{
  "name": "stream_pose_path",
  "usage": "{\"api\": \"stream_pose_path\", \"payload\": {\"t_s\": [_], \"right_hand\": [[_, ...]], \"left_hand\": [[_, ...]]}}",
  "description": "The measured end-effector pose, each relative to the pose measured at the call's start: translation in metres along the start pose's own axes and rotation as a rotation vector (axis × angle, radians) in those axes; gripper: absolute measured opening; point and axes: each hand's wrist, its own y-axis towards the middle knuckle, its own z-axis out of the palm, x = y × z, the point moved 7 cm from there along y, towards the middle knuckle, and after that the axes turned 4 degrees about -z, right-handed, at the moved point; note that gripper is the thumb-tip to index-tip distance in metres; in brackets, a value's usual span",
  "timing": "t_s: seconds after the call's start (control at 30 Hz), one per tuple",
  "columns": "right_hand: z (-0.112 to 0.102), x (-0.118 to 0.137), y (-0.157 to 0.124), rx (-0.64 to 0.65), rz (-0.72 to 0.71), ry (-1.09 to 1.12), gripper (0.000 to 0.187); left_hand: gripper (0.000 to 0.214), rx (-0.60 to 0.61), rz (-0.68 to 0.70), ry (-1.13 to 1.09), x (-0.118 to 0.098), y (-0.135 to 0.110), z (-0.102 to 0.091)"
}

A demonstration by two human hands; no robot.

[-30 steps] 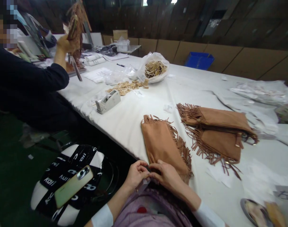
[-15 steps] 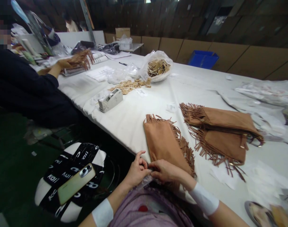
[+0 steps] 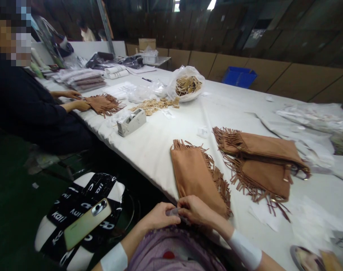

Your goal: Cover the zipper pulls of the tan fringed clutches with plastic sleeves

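At the table's near edge, a tan fringed bag (image 3: 195,175) lies flat, its fringe along the far end and right side. My left hand (image 3: 160,216) is closed on a small greyish translucent strip (image 3: 172,212), pinched between thumb and fingers just off the bag's near end. Beside it my right hand (image 3: 194,210) has its fingertips closed at the same strip, and its wrist lies over the bag's lower corner. What the right fingertips grip is mostly hidden. Further right lie two more fringed pieces, a long tan one (image 3: 270,146) and a smaller pouch (image 3: 266,177).
A tape dispenser (image 3: 132,122) stands near the left edge, before loose tan tags (image 3: 153,106) and a plastic bag of tags (image 3: 188,86). At left, a co-worker's hands (image 3: 82,105) touch a brown fringed piece (image 3: 105,104). A phone (image 3: 88,224) lies on a stool (image 3: 115,188).
My left fingers have curled down around the strip, which shows more now. The co-worker's fringed piece has come down from the stack onto the table.
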Motion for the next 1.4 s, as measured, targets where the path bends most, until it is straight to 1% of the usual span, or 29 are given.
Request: {"api": "stream_pose_path", "payload": {"t_s": [0.07,0.17,0.27,0.33,0.43,0.57,0.67,0.73,0.8,0.83,0.9,1.0,1.07,1.17,1.27,1.4], "right_hand": [[-0.001,0.004,-0.001,-0.032,-0.012,-0.05,0.014],[0.0,0.008,-0.002,-0.06,-0.023,-0.093,0.019],[-0.002,0.01,-0.004,-0.059,-0.016,-0.076,0.023],[-0.005,0.012,-0.005,-0.06,-0.035,-0.047,0.021],[-0.008,0.017,-0.005,-0.042,-0.081,-0.018,0.018],[-0.003,0.015,-0.004,-0.004,-0.053,-0.044,0.017],[0.001,0.012,-0.004,-0.043,-0.047,-0.076,0.02],[0.003,0.011,-0.006,-0.071,-0.063,-0.108,0.02],[0.005,0.011,-0.009,-0.085,-0.086,-0.137,0.022],[0.005,0.011,-0.011,-0.088,-0.105,-0.144,0.024],[0.006,0.012,-0.016,-0.086,-0.162,-0.142,0.027],[0.009,0.016,-0.025,-0.056,-0.265,-0.169,0.022],[0.013,0.018,-0.031,-0.044,-0.331,-0.239,0.019],[0.019,0.018,-0.038,-0.079,-0.405,-0.388,0.026],[0.029,0.012,-0.043,-0.143,-0.422,-0.528,0.034],[0.043,0.003,-0.05,-0.258,-0.395,-0.634,0.045]], "left_hand": [[0.021,-0.003,-0.022,-0.052,-0.001,-0.001,0.004],[0.027,-0.027,-0.046,-0.102,0.002,0.0,0.007],[0.035,-0.049,-0.067,-0.11,0.009,0.001,0.008],[0.036,-0.078,-0.068,-0.097,0.011,0.001,0.006],[0.036,-0.123,-0.051,-0.058,0.008,0.0,0.005],[0.032,-0.155,-0.007,-0.002,-0.002,-0.007,0.004],[0.021,-0.132,0.052,0.077,-0.008,-0.012,0.005],[0.016,-0.153,0.072,0.132,-0.008,-0.013,0.004],[0.016,-0.167,0.041,0.055,-0.003,-0.012,0.003],[0.019,-0.147,0.012,-0.026,0.001,-0.011,0.004],[0.025,-0.071,-0.053,-0.201,0.008,-0.008,0.011],[0.035,0.05,-0.131,-0.359,0.014,-0.007,0.022],[0.039,0.121,-0.18,-0.462,0.017,-0.008,0.027],[0.037,0.207,-0.242,-0.596,0.022,-0.008,0.031],[0.038,0.237,-0.29,-0.683,0.027,-0.007,0.033],[0.034,0.209,-0.309,-0.727,0.032,-0.005,0.037]]}}
